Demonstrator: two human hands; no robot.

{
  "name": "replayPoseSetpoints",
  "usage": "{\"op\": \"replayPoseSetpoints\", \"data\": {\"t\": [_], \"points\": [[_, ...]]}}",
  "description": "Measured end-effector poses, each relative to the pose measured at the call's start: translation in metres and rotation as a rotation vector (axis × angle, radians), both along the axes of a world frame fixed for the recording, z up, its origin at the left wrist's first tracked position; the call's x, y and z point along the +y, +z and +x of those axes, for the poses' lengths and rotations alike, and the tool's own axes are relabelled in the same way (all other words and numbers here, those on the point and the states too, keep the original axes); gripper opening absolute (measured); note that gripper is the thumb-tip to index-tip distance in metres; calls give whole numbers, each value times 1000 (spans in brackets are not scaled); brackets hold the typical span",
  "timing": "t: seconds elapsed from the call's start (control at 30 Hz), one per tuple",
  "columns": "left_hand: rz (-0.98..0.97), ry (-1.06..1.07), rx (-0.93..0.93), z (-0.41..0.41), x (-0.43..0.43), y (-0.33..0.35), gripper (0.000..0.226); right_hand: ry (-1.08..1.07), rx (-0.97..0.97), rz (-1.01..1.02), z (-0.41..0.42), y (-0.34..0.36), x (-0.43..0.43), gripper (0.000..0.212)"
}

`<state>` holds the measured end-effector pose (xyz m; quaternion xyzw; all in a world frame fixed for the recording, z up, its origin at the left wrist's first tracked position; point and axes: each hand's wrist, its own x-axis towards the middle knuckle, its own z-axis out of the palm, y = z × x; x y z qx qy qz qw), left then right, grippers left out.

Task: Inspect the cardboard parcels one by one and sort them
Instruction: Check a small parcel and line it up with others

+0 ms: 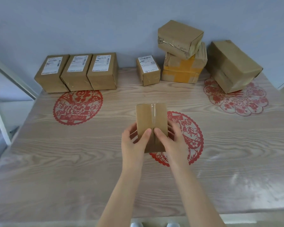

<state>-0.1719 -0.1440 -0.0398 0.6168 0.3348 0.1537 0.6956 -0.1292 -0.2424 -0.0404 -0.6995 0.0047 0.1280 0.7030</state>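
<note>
Seen from the head camera, both hands hold one plain parcel over the middle of the table, with its taped seam facing up. The left hand and right hand each clamp a side, thumbs pressed on top beside the seam (the fingers curl round the sides, partly hidden). Along the far left edge, three labelled parcels sit touching in a row. At far right a small labelled box stands just beside a yellow-taped box, which has a tilted box on top. A big box is near them.
</note>
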Motion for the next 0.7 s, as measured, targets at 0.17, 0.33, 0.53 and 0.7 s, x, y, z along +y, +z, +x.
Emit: {"op": "replayPoseSetpoints", "data": {"t": [0.17, 0.33, 0.53, 0.7], "points": [[-46, -97, -116, 9, 12, -53, 48, -23, -75, 53, 18, -50, 5, 47], [-58, -270, -264, 25, 28, -90, 61, -19, -182, 113, 36, -94, 22, 55], [102, -282, -364, 41, 42, -125, 72, 141, -395, -13, 58, -118, 22, 68], [181, -344, -438, 50, 44, -134, 73, 206, -433, 85, 57, -138, 23, 75]]}}
